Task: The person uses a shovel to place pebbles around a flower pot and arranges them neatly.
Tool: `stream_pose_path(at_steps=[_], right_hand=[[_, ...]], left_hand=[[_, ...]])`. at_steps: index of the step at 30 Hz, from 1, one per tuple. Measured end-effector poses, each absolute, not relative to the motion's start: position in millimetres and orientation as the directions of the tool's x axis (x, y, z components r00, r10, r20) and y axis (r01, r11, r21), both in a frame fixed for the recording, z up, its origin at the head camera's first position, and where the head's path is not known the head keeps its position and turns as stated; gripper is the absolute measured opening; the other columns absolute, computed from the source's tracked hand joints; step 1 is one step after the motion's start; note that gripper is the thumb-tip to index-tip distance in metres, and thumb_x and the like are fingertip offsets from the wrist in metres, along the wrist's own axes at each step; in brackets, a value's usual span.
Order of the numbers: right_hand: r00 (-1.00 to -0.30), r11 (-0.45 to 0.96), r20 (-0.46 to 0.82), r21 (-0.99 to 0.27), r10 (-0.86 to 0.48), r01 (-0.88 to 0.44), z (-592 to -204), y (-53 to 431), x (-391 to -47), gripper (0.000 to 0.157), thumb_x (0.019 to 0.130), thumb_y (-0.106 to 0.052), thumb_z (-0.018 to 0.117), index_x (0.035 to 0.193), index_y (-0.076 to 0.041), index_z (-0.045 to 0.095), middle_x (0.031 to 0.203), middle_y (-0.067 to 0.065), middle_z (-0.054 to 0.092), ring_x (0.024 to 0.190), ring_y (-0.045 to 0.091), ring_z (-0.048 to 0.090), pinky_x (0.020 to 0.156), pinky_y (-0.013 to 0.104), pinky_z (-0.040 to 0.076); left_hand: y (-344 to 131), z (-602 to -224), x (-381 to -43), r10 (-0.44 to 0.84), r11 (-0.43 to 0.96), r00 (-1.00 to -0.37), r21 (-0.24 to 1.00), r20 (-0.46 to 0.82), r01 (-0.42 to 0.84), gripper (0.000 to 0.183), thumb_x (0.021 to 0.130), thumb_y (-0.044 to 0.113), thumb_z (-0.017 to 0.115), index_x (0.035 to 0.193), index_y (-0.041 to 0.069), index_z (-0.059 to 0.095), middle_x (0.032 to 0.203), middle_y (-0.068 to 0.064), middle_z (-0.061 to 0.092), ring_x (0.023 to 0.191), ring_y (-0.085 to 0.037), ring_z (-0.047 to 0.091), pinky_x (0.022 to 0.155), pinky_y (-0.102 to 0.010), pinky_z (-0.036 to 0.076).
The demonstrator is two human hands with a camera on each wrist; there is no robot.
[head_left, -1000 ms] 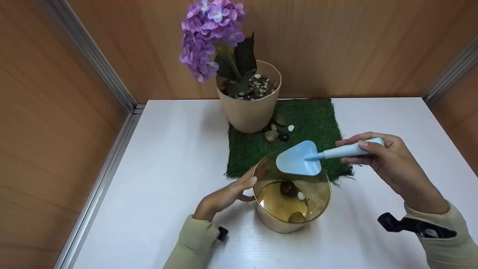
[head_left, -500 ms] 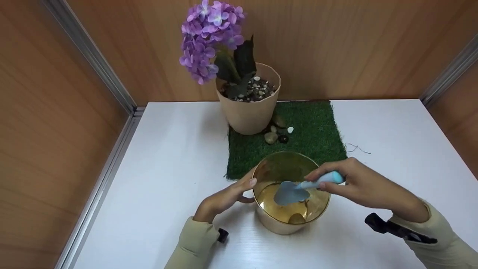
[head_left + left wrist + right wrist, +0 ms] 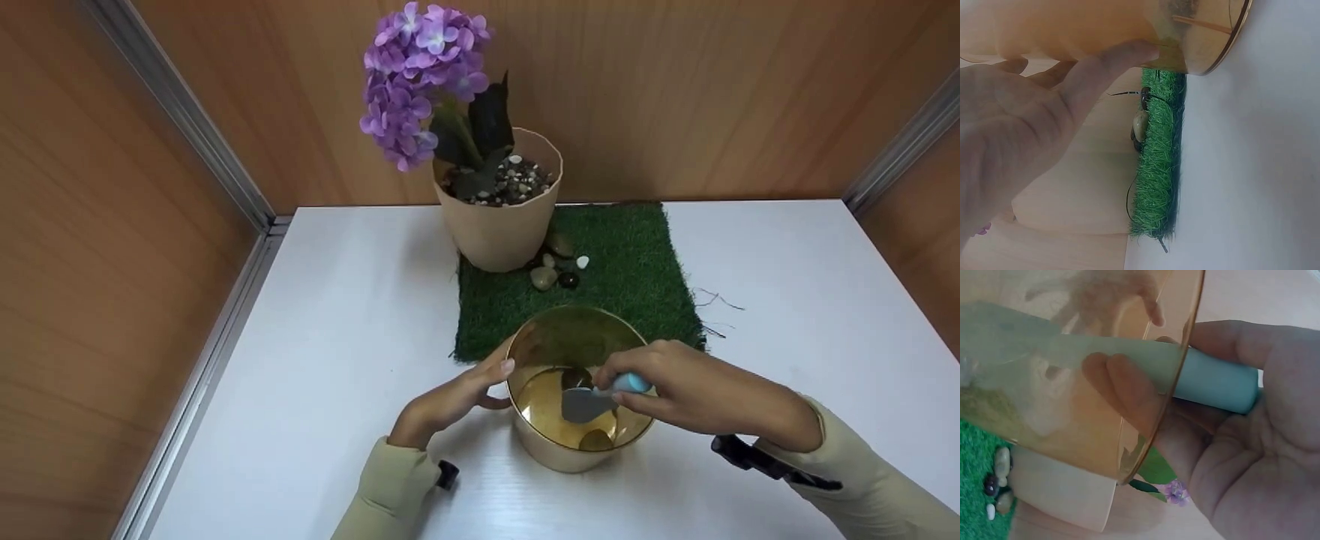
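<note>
A transparent amber tub (image 3: 551,454) stands on the white table, with a dark stone (image 3: 576,377) and a brown stone (image 3: 597,440) inside. My left hand (image 3: 454,394) rests against its left side, fingers spread along the wall; in the left wrist view a finger lies nearly straight on it. My right hand (image 3: 694,386) grips the handle (image 3: 1216,379) of a small light-blue trowel (image 3: 585,405) over the tub's right rim. The trowel's blade is down inside the tub, beside the dark stone; whether it touches the bottom cannot be told.
Behind the tub lies a green turf mat (image 3: 622,240), bearing several pebbles (image 3: 544,278) and a beige pot (image 3: 499,236) with a purple flower (image 3: 420,75). Wooden panels (image 3: 675,97) close off the back and sides. Thin dark strands (image 3: 716,300) lie right of the mat.
My right hand has moved left and down, bringing the trowel from above the far rim into the tub, its blade now pointing lower. My left hand has stayed on the tub's side.
</note>
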State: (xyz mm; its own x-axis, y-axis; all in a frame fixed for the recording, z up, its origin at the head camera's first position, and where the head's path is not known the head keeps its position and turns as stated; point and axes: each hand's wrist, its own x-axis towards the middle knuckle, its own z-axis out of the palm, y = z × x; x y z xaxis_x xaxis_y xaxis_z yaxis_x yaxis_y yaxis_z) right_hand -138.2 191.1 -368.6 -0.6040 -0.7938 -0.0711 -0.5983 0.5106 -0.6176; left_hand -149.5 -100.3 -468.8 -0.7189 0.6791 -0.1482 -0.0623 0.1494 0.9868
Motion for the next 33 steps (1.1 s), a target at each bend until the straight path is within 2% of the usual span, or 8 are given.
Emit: stream_pose_path(at_steps=[5, 13, 18, 27, 33], right_hand=[[-0.599, 0.528, -0.109, -0.613, -0.793, -0.588, -369.4, 190.5, -137.9, 0.019, 0.095, -0.030, 0.053, 0.109, -0.024, 0.064, 0.105, -0.011, 0.062, 0.086, 0.002, 0.060, 0.066, 0.024, 0.051], [-0.594, 0.523, -0.108, -0.615, -0.797, -0.590, -368.2, 190.1, -137.0, 0.018, 0.094, -0.016, 0.055, 0.107, -0.022, 0.065, 0.105, -0.010, 0.063, 0.082, 0.002, 0.060, 0.064, 0.024, 0.050], [-0.578, 0.507, -0.106, -0.625, -0.809, -0.594, -367.6, 191.2, -138.8, 0.017, 0.094, -0.016, 0.055, 0.106, -0.023, 0.066, 0.101, -0.011, 0.063, 0.080, 0.002, 0.060, 0.064, 0.025, 0.050], [-0.565, 0.489, -0.122, -0.667, -0.816, -0.562, -369.4, 191.2, -145.5, 0.014, 0.093, -0.018, 0.057, 0.100, -0.025, 0.067, 0.087, -0.015, 0.064, 0.059, 0.001, 0.052, 0.052, 0.023, 0.047], [-0.552, 0.464, -0.101, -0.677, -0.828, -0.572, -371.3, 190.6, -148.1, 0.013, 0.093, -0.019, 0.057, 0.101, -0.023, 0.068, 0.089, -0.014, 0.065, 0.056, 0.000, 0.050, 0.051, 0.021, 0.045]], left_hand=[[-100.3, -468.3, -149.8, 0.673, 0.158, -0.724, 0.986, -0.150, -0.058, 0.052, 0.097, 0.047, 0.028, 0.145, 0.047, 0.006, 0.152, 0.015, 0.001, 0.138, -0.020, 0.013, 0.091, -0.044, 0.044], [-100.4, -468.6, -149.9, 0.679, 0.154, -0.720, 0.987, -0.144, -0.052, 0.052, 0.097, 0.048, 0.028, 0.144, 0.049, 0.007, 0.151, 0.017, 0.002, 0.138, -0.018, 0.012, 0.091, -0.044, 0.043], [-100.7, -469.3, -150.1, 0.681, 0.157, -0.718, 0.986, -0.143, -0.047, 0.053, 0.096, 0.049, 0.028, 0.144, 0.048, 0.006, 0.152, 0.016, 0.000, 0.138, -0.019, 0.011, 0.091, -0.045, 0.043], [-100.6, -469.5, -150.1, 0.684, 0.151, -0.716, 0.987, -0.140, -0.049, 0.052, 0.097, 0.047, 0.028, 0.144, 0.049, 0.006, 0.151, 0.017, 0.001, 0.138, -0.018, 0.011, 0.091, -0.043, 0.043], [-101.5, -470.9, -150.4, 0.682, 0.148, -0.718, 0.988, -0.139, -0.051, 0.052, 0.097, 0.048, 0.029, 0.144, 0.048, 0.007, 0.152, 0.016, 0.001, 0.138, -0.017, 0.011, 0.091, -0.043, 0.043]])
